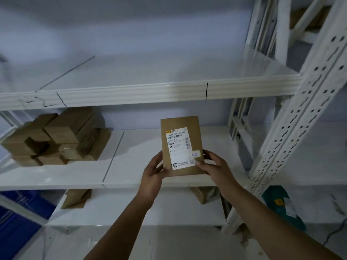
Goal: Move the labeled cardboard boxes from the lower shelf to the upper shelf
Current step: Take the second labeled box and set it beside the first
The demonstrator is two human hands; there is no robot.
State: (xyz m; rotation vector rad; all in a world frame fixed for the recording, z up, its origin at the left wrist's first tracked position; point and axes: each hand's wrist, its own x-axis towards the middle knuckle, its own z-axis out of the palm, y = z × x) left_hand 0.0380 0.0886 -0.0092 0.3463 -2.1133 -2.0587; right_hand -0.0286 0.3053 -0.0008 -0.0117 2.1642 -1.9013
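A flat cardboard box [181,124] with a white shipping label faces me, held upright in front of the middle shelf [142,182]. My left hand [153,171] grips its lower left edge. On the lower right corner sits my right hand [212,166], thumb on the label. The upper shelf [142,92] runs across above the box, its top bare. A pile of several plain cardboard boxes [54,136] sits at the left of the middle shelf. Two more boxes [77,197] [205,194] lie on the lower shelf [154,209], partly hidden by the middle shelf's front edge.
A white perforated upright post [293,124] stands at the right. A blue crate [16,218] is at lower left. A green parcel [283,207] lies on the floor at right. Another brown box [308,17] sits high on the neighbouring rack.
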